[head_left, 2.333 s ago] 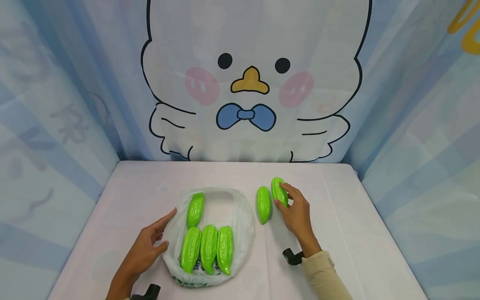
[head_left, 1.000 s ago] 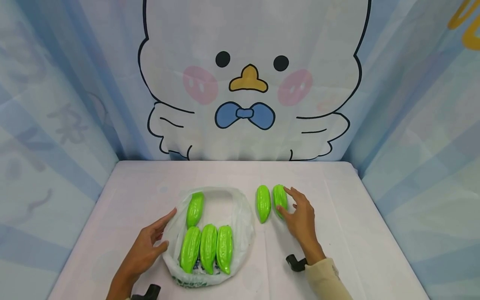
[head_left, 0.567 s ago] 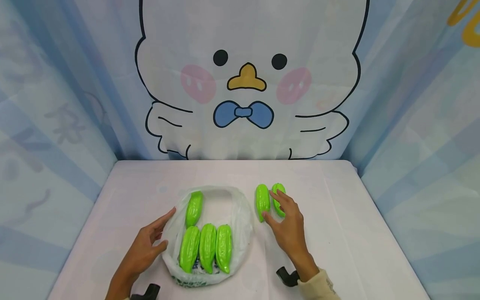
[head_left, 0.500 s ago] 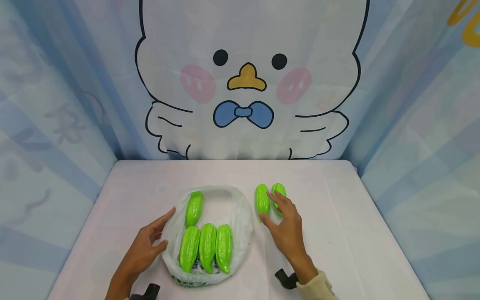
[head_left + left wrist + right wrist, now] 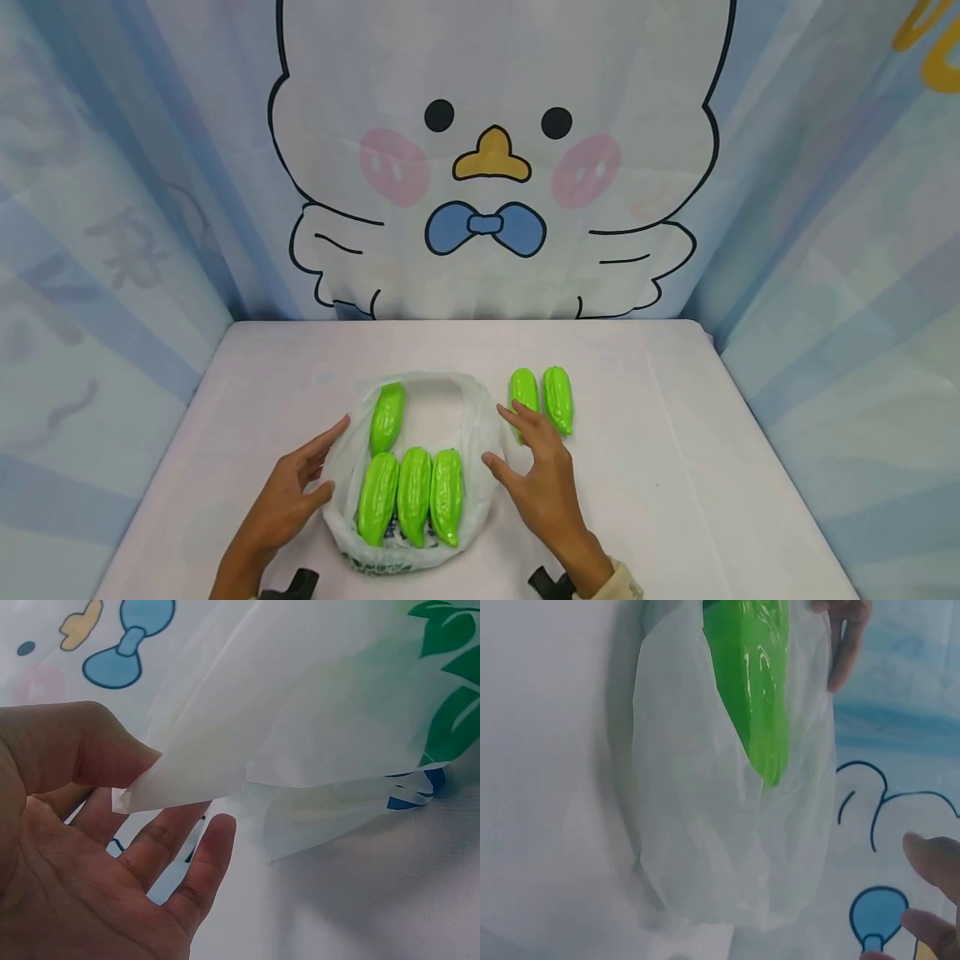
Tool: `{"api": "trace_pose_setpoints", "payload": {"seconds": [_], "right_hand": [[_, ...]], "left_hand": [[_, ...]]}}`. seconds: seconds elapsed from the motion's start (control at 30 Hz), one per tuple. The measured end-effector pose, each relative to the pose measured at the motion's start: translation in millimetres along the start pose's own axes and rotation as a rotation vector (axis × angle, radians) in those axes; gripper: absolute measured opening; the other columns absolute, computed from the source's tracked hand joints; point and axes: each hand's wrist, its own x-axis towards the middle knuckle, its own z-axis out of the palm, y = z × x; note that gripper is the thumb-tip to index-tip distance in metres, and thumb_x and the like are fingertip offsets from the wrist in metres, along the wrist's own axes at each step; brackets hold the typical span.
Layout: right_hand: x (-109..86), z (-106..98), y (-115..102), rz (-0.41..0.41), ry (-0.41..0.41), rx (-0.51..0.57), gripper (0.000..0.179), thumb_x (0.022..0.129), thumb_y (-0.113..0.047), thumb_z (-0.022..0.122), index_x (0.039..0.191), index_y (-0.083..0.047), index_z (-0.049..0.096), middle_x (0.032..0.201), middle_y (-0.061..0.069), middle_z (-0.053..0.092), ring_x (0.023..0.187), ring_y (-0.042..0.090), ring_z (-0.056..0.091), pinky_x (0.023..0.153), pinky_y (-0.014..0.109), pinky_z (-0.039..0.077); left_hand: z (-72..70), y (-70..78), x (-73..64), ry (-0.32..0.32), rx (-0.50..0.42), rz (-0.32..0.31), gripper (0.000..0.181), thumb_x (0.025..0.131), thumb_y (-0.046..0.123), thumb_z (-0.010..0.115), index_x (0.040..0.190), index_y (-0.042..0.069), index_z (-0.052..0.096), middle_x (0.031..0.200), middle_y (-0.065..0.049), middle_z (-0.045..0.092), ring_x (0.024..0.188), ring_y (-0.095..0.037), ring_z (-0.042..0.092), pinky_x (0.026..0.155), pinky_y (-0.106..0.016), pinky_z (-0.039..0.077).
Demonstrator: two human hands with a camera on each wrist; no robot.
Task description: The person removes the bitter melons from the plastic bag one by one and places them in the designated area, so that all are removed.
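At the desk's [image 5: 675,467] near edge, the left hand [image 5: 288,500] keeps a thumb-and-finger pinch on the rim of the white plastic bag [image 5: 480,433], where four green toy gourds [image 5: 412,496] lie. The right hand [image 5: 543,487], fingers spread and gripping nothing, has come back from the two gourds [image 5: 542,398] it just set side by side farther out, and now nears the bag's right edge.

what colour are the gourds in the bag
Bright green gourds in a white plastic bag; head view shows it best.
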Motion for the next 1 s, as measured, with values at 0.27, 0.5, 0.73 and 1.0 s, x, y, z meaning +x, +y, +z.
{"api": "trace_pose_setpoints", "payload": {"seconds": [0.27, 0.5, 0.73, 1.0], "right_hand": [[-9.5, 9.7, -7.9, -0.010, -0.046, 0.028, 0.072, 0.080, -0.019, 0.094, 0.146, -0.020, 0.066, 0.154, 0.001, 0.058, 0.142, 0.024, 0.058, 0.101, 0.040, 0.061], [-17.3, 19.9, -15.0, -0.023, -0.082, 0.046, 0.075, 0.079, -0.017, 0.094, 0.147, -0.023, 0.064, 0.154, 0.003, 0.059, 0.140, 0.026, 0.059, 0.099, 0.038, 0.062], [-26.4, 30.8, -19.8, -0.015, -0.139, 0.050, 0.072, 0.081, -0.021, 0.093, 0.147, -0.022, 0.065, 0.153, 0.005, 0.059, 0.138, 0.027, 0.060, 0.103, 0.044, 0.060], [-37.8, 45.4, -19.5, 0.020, -0.254, 0.040, 0.070, 0.085, -0.023, 0.090, 0.149, -0.020, 0.063, 0.153, 0.010, 0.058, 0.139, 0.031, 0.059, 0.108, 0.057, 0.054]], "left_hand": [[0.5, 0.0, 0.1, 0.000, 0.001, 0.002, 0.085, 0.093, -0.010, 0.056, 0.167, 0.028, 0.037, 0.175, -0.004, 0.031, 0.161, -0.039, 0.032, 0.121, -0.075, 0.032], [1.0, 0.8, -0.6, -0.003, 0.009, 0.019, 0.085, 0.093, -0.010, 0.056, 0.167, 0.028, 0.037, 0.174, -0.003, 0.032, 0.160, -0.036, 0.033, 0.121, -0.070, 0.036], [1.3, 1.2, -0.3, -0.006, 0.010, 0.017, 0.085, 0.093, -0.010, 0.057, 0.167, 0.027, 0.036, 0.174, -0.003, 0.032, 0.160, -0.035, 0.034, 0.120, -0.066, 0.039], [1.2, 0.7, -0.4, -0.006, -0.006, 0.014, 0.085, 0.092, -0.010, 0.057, 0.166, 0.027, 0.037, 0.174, -0.003, 0.033, 0.160, -0.036, 0.033, 0.121, -0.072, 0.035]]}}
